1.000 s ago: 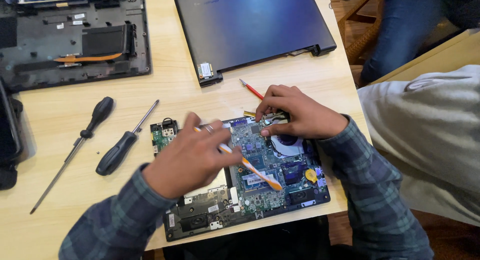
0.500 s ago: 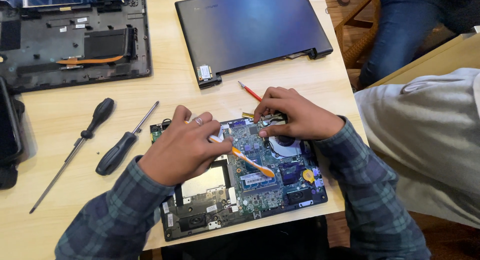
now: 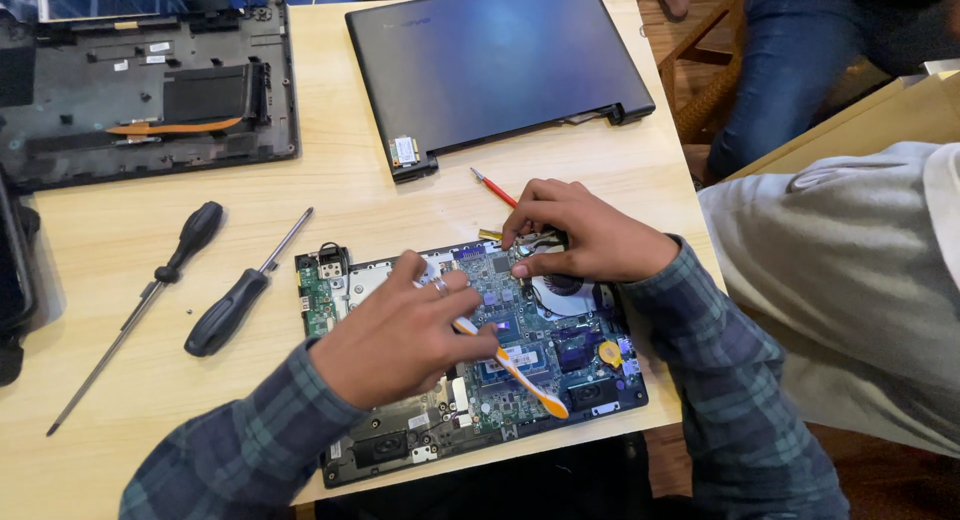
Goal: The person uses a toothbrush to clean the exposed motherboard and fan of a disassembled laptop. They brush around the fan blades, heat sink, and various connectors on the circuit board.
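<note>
Toothbrush [image 3: 510, 363] | orange-white, slanted over green motherboard [image 3: 520, 320] | left hand [image 3: 400, 335] grips

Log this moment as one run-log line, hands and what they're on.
left hand: grips orange-white toothbrush over motherboard | right hand: fingertips on board's top edge near fan | two screwdrivers idle on table

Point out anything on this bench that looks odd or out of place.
The left hand holds an orange and white toothbrush over the bare circuit board of the opened laptop base, an unusual tool among screwdrivers. A tiny loose screw lies on the table beside them.
</note>
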